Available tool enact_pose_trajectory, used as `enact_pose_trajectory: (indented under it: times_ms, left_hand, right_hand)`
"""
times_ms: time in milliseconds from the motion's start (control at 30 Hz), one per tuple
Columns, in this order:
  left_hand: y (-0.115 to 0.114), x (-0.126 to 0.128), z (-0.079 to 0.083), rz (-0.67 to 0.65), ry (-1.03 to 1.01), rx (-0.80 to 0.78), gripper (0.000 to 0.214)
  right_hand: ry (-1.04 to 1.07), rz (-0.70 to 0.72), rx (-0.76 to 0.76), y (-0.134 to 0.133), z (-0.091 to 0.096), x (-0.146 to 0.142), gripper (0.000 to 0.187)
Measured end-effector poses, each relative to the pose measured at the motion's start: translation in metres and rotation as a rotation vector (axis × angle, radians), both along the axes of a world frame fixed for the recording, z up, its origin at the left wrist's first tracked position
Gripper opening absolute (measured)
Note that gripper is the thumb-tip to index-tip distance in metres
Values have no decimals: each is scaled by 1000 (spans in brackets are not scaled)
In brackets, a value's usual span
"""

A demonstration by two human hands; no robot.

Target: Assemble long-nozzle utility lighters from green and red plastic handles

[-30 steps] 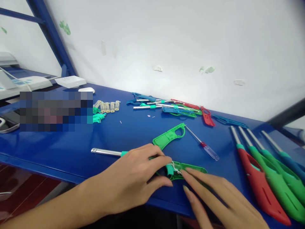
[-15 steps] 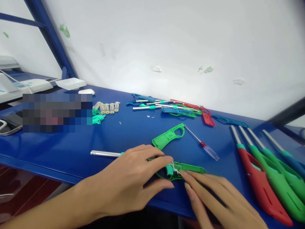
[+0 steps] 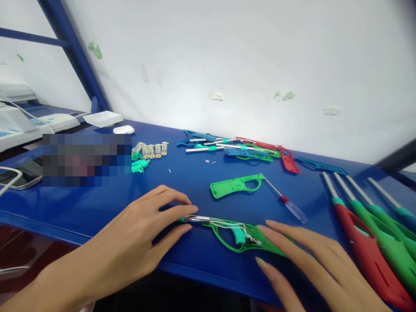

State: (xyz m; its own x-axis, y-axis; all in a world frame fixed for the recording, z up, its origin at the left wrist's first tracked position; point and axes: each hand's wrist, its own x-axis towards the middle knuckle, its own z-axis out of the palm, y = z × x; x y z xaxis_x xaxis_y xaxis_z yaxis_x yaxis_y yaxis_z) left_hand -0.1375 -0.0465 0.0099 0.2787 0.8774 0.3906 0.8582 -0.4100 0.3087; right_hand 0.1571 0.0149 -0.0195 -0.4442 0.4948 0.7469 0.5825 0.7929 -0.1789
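An opened green lighter shell [image 3: 271,246] lies near the table's front edge. Inside it show a teal trigger [image 3: 239,236] and thin white wires [image 3: 224,224], which run toward a metal tube [image 3: 201,219] at its left end. My left hand [image 3: 143,229] has thumb and fingers closed around that tube, hiding much of it. Fingers apart, my right hand [image 3: 312,260] hovers over or rests on the shell's right end; contact is unclear. Just behind lies the matching green shell half [image 3: 224,187], with a clear-handled screwdriver [image 3: 294,210] whose tip meets its ring end.
Several closed lighters, one red [image 3: 367,245], lie at the right. Loose tubes and coloured shell halves [image 3: 250,154] are heaped along the wall. Small clear fuel tanks [image 3: 158,150] and teal parts [image 3: 140,166] stand left of centre, near a phone [image 3: 27,171].
My left hand has shifted left from the trigger onto the metal tube. The right fingers have let go of the white wires and spread. The trigger and wires now show plainly.
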Motion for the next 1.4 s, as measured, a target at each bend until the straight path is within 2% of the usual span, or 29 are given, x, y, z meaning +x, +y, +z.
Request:
enact_pose_trajectory:
  times_ms: [133, 200, 300, 500, 733, 1033, 1400]
  left_hand:
    - [4, 6, 0, -51, -28, 25, 24]
    - [6, 9, 1, -69, -34, 49, 25]
    - [8, 11, 1, -86, -42, 72, 25]
    - [8, 10, -5, -106, -23, 104, 29]
    - [10, 10, -5, -116, 4, 51, 40]
    - [9, 10, -5, -83, 36, 47, 42]
    - [6, 9, -2, -105, 161, -40, 52]
  right_hand:
    - [-208, 15, -29, 9, 1, 0, 36]
    - [-242, 24, -55, 12, 0, 1, 33]
    - [-203, 31, -67, 13, -1, 2, 23]
    - [-184, 52, -188, 12, 3, 1, 25]
    - [-98, 83, -177, 14, 9, -5, 31]
    - [-83, 88, -186, 14, 10, -5, 33]
    - [-96, 87, -186, 13, 12, -6, 32]
